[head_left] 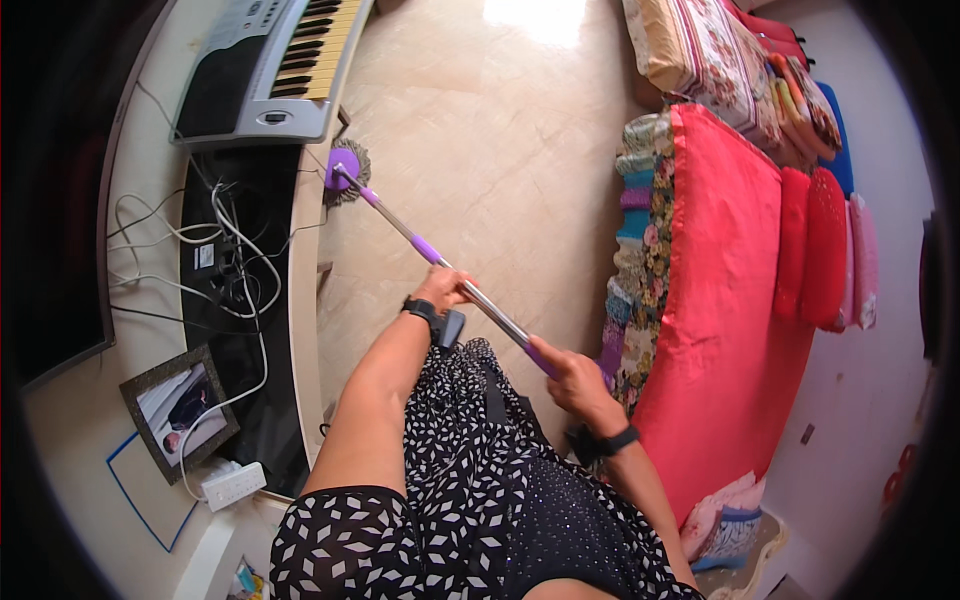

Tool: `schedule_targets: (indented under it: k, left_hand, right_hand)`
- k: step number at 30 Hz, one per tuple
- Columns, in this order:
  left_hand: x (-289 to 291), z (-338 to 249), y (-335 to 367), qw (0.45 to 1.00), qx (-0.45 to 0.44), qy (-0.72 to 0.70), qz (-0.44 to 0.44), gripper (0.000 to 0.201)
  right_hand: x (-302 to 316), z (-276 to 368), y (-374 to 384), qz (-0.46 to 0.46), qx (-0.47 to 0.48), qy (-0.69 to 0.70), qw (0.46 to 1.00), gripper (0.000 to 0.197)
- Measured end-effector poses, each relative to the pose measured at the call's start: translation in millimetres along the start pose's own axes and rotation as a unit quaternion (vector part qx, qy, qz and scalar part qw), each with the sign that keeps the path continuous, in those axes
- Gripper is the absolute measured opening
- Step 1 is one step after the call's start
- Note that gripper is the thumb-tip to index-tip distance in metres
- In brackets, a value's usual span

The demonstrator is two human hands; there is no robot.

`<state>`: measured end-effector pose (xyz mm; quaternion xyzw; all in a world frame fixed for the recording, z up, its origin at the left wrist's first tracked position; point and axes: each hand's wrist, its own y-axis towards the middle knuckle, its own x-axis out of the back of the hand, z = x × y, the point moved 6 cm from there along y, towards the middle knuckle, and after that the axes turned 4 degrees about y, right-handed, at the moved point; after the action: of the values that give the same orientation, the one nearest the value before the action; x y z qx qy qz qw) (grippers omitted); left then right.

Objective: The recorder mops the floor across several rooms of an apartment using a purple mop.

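Observation:
A mop with a metal and purple handle (492,311) slants across the middle of the view. Its purple round head (343,167) with grey strands rests on the floor at the far left, against the black-topped cabinet. My left hand (442,288) is closed around the metal pole about midway along it. Lower down and to the right, my right hand (580,386) grips the purple upper end of the handle. Dark bands circle both wrists, and a small grey block sits at the left one.
Beige tiled floor (480,150) lies ahead. On the left, the black-topped cabinet (270,370) bears a keyboard (270,70), tangled cables (235,240), a framed photo (182,412) and a white power strip (234,486). On the right stands a seat with a red cover (715,300) and cushions.

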<state>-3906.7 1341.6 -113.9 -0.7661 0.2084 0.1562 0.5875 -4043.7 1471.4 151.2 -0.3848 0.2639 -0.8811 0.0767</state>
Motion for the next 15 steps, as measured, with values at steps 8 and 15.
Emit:
schedule_targets:
  k: [8,15]
  left_hand:
    - [-167,169,-52,0.955,0.221,0.071,0.184,0.014]
    - [-212,245,-90,0.878,0.357,0.213,0.236,0.018]
  right_hand:
    - [29,-57,-188,-0.112,-0.188,0.112,0.969,0.050]
    - [-46,-33,-284,-0.192,-0.450,0.406,0.772,0.055]
